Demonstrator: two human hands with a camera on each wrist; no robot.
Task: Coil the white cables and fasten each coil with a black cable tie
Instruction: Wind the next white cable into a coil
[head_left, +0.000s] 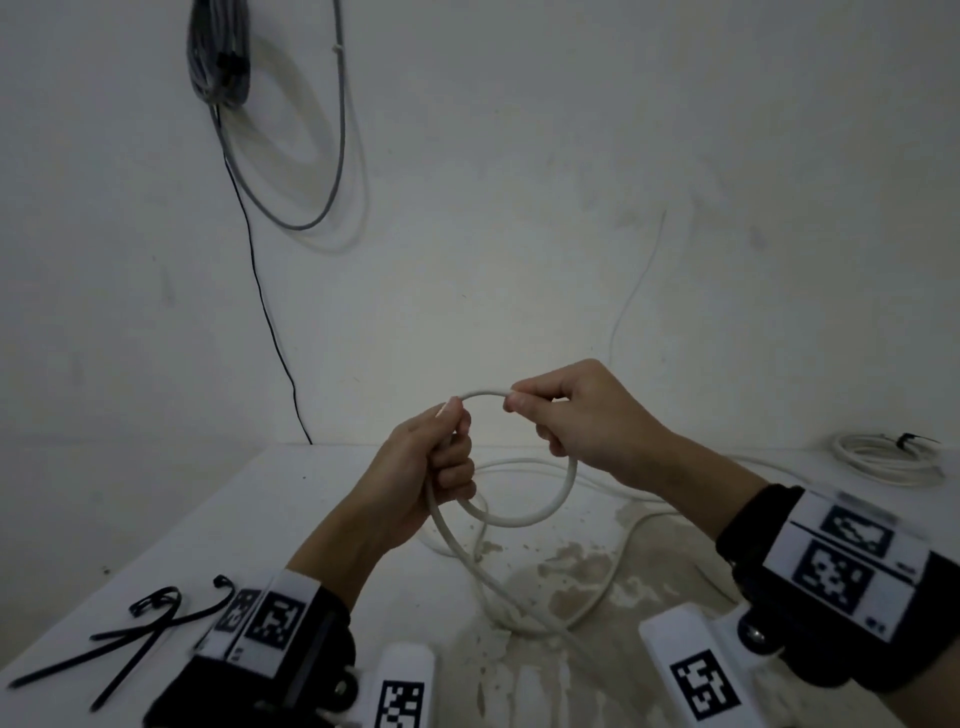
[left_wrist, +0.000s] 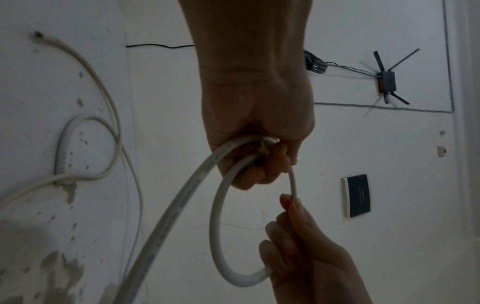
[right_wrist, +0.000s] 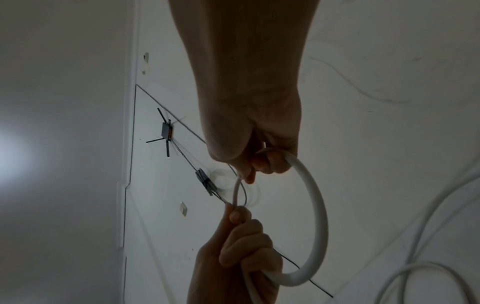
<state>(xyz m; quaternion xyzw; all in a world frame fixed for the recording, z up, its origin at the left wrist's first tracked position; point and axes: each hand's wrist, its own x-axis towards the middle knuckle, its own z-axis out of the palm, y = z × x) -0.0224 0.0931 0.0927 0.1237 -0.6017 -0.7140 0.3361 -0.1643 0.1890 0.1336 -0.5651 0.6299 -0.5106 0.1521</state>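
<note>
From the head camera I see my left hand (head_left: 423, 475) raised over the counter (head_left: 291, 499), fingers curled tight around the white cable (head_left: 545, 512) where the loop crosses itself. My right hand (head_left: 582, 415) sits at about 2 o'clock from the left, thumb and forefinger pinching the top of the loop, the other fingers curled round the strand that drops from it. The loop hangs between the two hands, its low point at 6 o'clock below the right hand. The rest of the cable trails down onto the stained counter toward 5 o'clock. Black cable ties (head_left: 130, 639) lie loose at 8 o'clock, near the left wrist. A finished coil (head_left: 883, 460) with a tie on it rests at the far right edge, at 3 o'clock.

From the left wrist camera, the left fist is wrapped around two strands that leave it toward 7 o'clock. The right hand (left_wrist: 306, 253) below pinches the thin arc and also grips the thick bend at 6 o'clock.

From the right wrist camera, the right fingers (right_wrist: 270, 162) are curled round the loop's upper end. The loop sweeps past 3 o'clock down into the left fist at 6 o'clock.
</note>
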